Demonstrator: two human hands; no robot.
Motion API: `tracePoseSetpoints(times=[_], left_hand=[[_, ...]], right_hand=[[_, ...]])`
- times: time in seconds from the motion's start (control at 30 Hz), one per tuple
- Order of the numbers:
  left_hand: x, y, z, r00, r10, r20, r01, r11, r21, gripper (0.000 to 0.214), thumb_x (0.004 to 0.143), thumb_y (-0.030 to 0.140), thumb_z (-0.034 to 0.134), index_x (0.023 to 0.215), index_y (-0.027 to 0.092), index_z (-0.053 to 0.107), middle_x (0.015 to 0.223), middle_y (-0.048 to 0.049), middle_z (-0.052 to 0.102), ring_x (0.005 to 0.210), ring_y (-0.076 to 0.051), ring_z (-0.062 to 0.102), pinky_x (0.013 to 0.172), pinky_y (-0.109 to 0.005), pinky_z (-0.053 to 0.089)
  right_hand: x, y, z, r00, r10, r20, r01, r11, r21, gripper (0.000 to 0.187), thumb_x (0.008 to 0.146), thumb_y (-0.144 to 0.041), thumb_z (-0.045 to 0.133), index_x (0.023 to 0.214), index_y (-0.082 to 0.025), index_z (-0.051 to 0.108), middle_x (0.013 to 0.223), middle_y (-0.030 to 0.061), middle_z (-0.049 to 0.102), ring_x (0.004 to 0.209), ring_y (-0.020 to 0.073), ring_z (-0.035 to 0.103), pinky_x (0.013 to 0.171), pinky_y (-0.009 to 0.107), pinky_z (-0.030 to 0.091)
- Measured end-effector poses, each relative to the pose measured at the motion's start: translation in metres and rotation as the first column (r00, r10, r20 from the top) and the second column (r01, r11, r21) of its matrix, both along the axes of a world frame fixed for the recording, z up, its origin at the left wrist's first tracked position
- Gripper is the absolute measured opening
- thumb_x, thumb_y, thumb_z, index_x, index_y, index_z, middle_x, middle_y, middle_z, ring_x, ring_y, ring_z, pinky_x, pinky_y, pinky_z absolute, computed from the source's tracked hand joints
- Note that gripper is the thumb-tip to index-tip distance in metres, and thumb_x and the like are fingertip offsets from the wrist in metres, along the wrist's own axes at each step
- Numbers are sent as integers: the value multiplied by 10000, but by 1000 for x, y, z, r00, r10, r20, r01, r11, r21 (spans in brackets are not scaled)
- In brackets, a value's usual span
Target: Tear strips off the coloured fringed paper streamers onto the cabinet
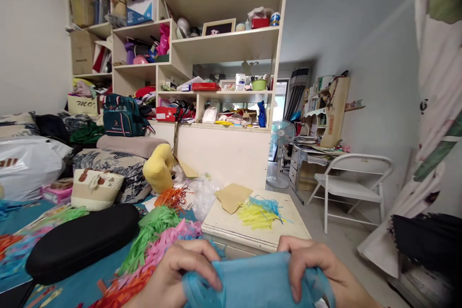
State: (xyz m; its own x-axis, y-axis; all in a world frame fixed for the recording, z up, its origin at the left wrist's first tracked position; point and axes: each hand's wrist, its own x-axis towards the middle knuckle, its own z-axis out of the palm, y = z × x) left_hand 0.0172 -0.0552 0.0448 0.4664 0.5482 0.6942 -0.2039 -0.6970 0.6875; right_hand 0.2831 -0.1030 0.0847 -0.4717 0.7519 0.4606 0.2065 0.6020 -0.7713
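Blue paper sheet (252,281) at frame bottom, held btwn both hands; left hand (180,269) and right hand (317,269) fingers pinching its top edge, just above worktop (224,224) w/ yellow strips (258,214).

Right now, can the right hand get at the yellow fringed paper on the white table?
Probably yes. The yellow fringed paper lies on the white table just beyond the right hand, with nothing between. But it and the left hand both grip the blue sheet, so it is not free.
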Motion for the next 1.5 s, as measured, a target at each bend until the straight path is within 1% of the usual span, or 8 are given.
tracePoseSetpoints(times=[0.17,0.37,0.5,1.17,1.27,1.33,1.4,1.5], left_hand=[[-15,9,0,992,-111,-68,87,956,-281,181,745,356,750,697,181,753,713,-41,669,670,-131,593,613,-193,437],[-18,36,32,731,-664,-158,469,657,-589,880,542,689,736,1275,247,532,1160,-103,631,893,-216,620,735,-268,451],[15,35,58,679,-553,-483,323,816,-480,627,730,687,579,990,128,691,725,-2,598,635,-104,471,619,-194,391],[38,32,46,745,-490,-452,259,838,-481,455,774,517,653,562,141,508,490,89,312,465,-58,201,421,-212,186],[36,27,49,739,-374,-561,196,915,-352,433,830,427,612,539,161,433,487,89,277,463,-62,189,410,-225,150],[37,22,51,727,-272,-630,163,960,-227,432,858,344,580,520,173,373,491,88,239,466,-65,185,404,-225,148],[39,16,51,713,-171,-680,137,985,-103,422,860,268,562,510,174,345,487,86,226,463,-64,197,406,-217,167],[43,9,49,701,-42,-712,108,993,48,385,860,218,535,518,169,366,472,86,238,447,-60,218,410,-205,189]], right_hand=[[-6,-3,6,999,-18,43,15,998,53,525,851,-594,521,599,-167,694,692,24,517,636,133,514,581,230,370],[-8,-3,12,991,-33,127,20,994,103,436,894,-456,537,602,-168,685,693,21,514,651,141,527,607,239,387],[-8,-2,16,984,-5,178,-16,993,118,443,913,-432,508,613,-157,683,714,31,527,674,148,543,633,250,401],[6,-3,22,936,-44,350,-31,979,204,282,865,-175,504,664,-180,702,800,38,568,717,141,575,656,242,438],[27,-8,45,844,6,536,-86,988,126,249,846,-233,613,1073,-259,711,1152,83,619,1036,225,604,884,319,463],[33,-7,59,794,-31,608,-45,993,110,593,753,-338,745,1311,-296,549,1358,83,530,1244,279,486,1034,380,372],[23,0,63,767,-147,625,59,985,160,670,702,-430,774,1313,-266,551,1357,92,541,1251,291,478,1043,385,360],[-11,16,50,735,-155,661,66,985,158,251,814,-351,676,1001,-199,748,931,55,743,857,196,653,785,262,477]])
